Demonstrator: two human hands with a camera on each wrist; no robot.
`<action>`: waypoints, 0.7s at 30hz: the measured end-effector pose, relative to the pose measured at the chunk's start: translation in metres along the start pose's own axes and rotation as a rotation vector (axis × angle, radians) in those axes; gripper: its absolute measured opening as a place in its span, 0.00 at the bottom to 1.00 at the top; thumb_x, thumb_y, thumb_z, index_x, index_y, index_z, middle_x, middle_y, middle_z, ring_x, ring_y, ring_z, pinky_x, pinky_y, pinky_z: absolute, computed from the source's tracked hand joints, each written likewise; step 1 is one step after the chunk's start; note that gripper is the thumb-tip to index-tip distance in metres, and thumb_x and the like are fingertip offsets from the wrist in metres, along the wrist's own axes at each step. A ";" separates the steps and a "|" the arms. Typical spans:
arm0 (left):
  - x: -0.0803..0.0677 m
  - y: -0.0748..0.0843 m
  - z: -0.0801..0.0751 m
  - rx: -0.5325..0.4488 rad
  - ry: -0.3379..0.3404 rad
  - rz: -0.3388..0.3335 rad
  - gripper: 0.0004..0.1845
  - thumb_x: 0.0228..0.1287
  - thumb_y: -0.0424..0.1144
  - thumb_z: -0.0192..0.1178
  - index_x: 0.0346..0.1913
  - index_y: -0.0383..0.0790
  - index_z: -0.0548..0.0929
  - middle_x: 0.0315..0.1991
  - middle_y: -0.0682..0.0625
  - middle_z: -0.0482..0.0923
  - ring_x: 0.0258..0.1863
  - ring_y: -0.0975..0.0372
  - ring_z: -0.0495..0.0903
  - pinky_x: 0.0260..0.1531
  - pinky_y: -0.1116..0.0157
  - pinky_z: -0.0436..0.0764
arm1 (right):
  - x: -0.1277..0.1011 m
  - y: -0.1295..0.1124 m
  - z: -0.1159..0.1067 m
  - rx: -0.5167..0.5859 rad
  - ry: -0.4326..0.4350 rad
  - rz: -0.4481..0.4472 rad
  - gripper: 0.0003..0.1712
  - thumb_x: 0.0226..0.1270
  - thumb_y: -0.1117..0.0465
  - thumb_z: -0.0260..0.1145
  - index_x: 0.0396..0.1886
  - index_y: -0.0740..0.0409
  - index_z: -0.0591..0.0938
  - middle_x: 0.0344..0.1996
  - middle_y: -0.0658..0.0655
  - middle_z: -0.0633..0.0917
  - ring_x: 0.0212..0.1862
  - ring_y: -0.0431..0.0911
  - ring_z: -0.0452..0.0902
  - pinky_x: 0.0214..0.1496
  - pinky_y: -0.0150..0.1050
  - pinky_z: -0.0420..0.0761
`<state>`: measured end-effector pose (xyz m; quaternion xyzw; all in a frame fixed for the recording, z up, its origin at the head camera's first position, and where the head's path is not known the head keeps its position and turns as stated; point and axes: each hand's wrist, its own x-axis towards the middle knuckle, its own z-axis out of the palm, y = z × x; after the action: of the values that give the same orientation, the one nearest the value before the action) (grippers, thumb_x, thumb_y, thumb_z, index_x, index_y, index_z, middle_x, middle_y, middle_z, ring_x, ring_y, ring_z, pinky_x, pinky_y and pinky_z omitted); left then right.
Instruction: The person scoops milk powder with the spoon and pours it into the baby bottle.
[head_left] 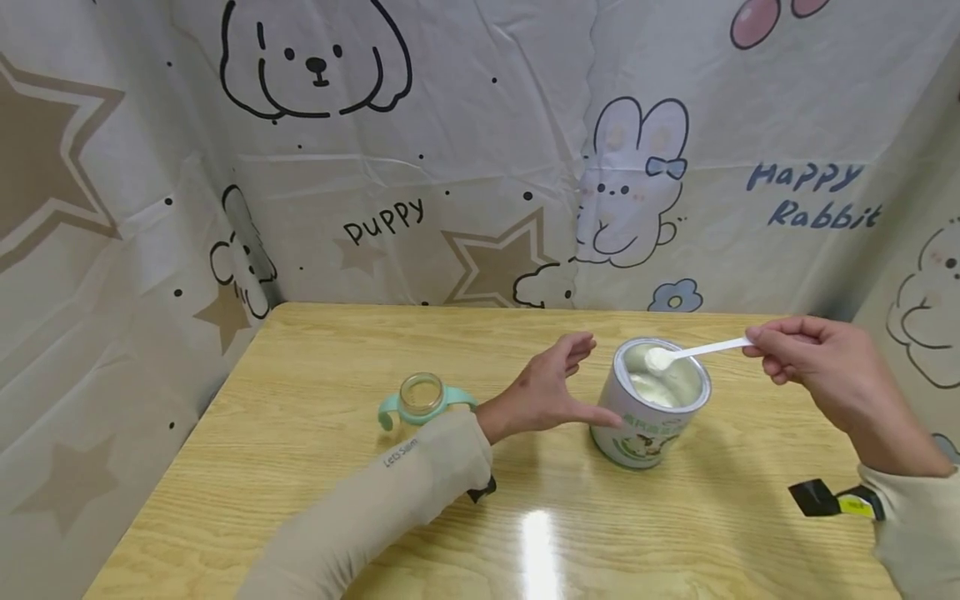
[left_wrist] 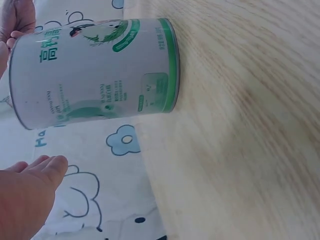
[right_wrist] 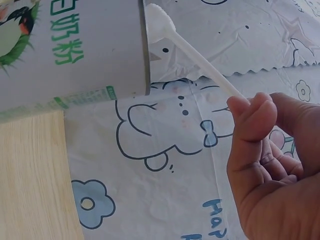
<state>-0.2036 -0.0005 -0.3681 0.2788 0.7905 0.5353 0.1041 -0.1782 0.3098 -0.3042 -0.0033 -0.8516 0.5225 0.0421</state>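
A milk powder can (head_left: 633,433), white with green print, stands upright and uncovered on the table, pale powder inside. My right hand (head_left: 836,375) pinches the handle end of a long white scoop (head_left: 712,347) between thumb and fingertips. The bowl of the scoop, heaped with powder, is over the can's mouth, as the right wrist view also shows beside the can's rim (right_wrist: 148,60). To the can's left, my left hand (head_left: 536,392) is held with fingers spread. Its thumb overlaps the can's side in the head view; whether it touches I cannot tell.
A baby bottle (head_left: 422,395) with mint-green handles and an uncovered top stands left of the can, partly behind my left sleeve (head_left: 420,475). The wooden table (head_left: 337,358) meets a printed cloth (head_left: 465,125) at the back. Black straps are at both wrists.
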 end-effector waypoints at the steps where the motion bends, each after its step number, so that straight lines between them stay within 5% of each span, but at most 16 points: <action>1: -0.001 0.001 -0.002 -0.005 0.001 0.000 0.58 0.45 0.36 0.82 0.76 0.34 0.56 0.74 0.43 0.61 0.73 0.59 0.62 0.68 0.72 0.65 | 0.000 -0.001 0.000 0.010 0.001 -0.001 0.06 0.75 0.59 0.63 0.35 0.51 0.83 0.26 0.43 0.86 0.26 0.38 0.75 0.27 0.28 0.82; 21: -0.027 0.013 -0.041 0.002 0.032 -0.025 0.55 0.48 0.38 0.81 0.76 0.38 0.59 0.74 0.47 0.63 0.73 0.60 0.63 0.69 0.66 0.67 | -0.001 -0.013 0.008 0.209 -0.020 0.000 0.08 0.73 0.62 0.64 0.32 0.48 0.85 0.27 0.45 0.87 0.25 0.39 0.77 0.27 0.28 0.82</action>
<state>-0.1960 -0.0448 -0.3433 0.2605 0.7961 0.5374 0.0979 -0.1778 0.2971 -0.2961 0.0066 -0.7929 0.6084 0.0338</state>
